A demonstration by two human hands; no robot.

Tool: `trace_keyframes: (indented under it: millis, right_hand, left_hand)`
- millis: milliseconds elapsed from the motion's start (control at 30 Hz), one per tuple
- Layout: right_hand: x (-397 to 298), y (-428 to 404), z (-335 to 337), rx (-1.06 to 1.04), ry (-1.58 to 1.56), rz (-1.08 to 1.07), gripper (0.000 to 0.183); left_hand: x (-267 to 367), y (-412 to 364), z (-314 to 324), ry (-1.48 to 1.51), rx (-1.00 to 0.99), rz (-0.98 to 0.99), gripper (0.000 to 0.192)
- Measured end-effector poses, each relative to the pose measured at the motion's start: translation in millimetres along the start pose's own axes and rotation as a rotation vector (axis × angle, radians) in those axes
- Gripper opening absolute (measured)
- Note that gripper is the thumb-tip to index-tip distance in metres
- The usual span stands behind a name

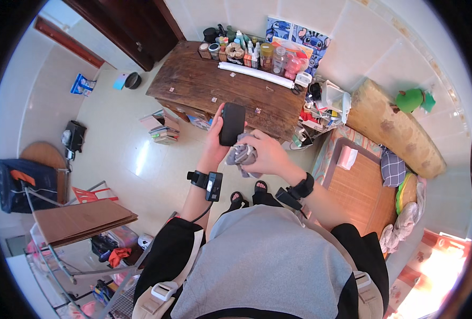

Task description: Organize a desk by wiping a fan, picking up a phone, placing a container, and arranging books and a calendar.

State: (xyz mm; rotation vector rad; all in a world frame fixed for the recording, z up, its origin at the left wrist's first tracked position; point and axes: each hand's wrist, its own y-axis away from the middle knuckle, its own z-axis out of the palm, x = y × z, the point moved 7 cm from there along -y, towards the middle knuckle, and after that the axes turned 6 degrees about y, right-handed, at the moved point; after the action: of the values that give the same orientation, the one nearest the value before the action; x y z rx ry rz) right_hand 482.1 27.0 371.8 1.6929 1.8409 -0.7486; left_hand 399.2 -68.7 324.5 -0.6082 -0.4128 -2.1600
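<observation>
My left hand [216, 137] holds a black smartphone [233, 123] with its dark face turned up, fingers along its edges. Bunched in my right hand [270, 153] is a grey cloth [242, 157], close to the phone's lower right corner; whether cloth and phone touch I cannot tell. Both hands are in front of my body, near the front edge of a brown wooden table [196, 77]. A few small stickers or cards lie on its top.
Along the table's back stand bottles and jars [266, 56], a long white roll [256, 75] and scissors [297, 89]. Stacked books [164, 133] sit on the floor. On the right is a bed with a mat [351, 187]; at lower left, a metal rack bears cardboard [82, 219].
</observation>
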Motion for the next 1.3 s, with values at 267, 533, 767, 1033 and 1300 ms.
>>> trace_keyframes:
  millis: [267,533,767,1033,1300]
  right_hand:
    - [30.3,5.4,-57.6,0.282,-0.125,0.075,0.055]
    - [9.6,23.7,-37.8,0.217,0.122,0.095,0.051]
    - [18.3,42.4,-20.3,0.029,0.232,-0.032,0.041]
    - [93.6,57.3,-30.6,-0.046,0.348,0.180,0.045]
    - [189.5,82.5,-51.2,0.229,-0.190,0.514,0.057]
  left_hand:
    - [-27.3,9.1,-11.7,-0.033,0.065,-0.205,0.038]
    - [-78.0,21.3,12.5,0.136,0.114,-0.329,0.051]
    - [-98.3,21.4,12.8,0.074,0.096,-0.515,0.037]
    - [-106.5,-31.2,-10.2,0.043,0.057,-0.457,0.038]
    - [-57.1,-117.0,-20.6,0.186,0.065,-0.501,0.038]
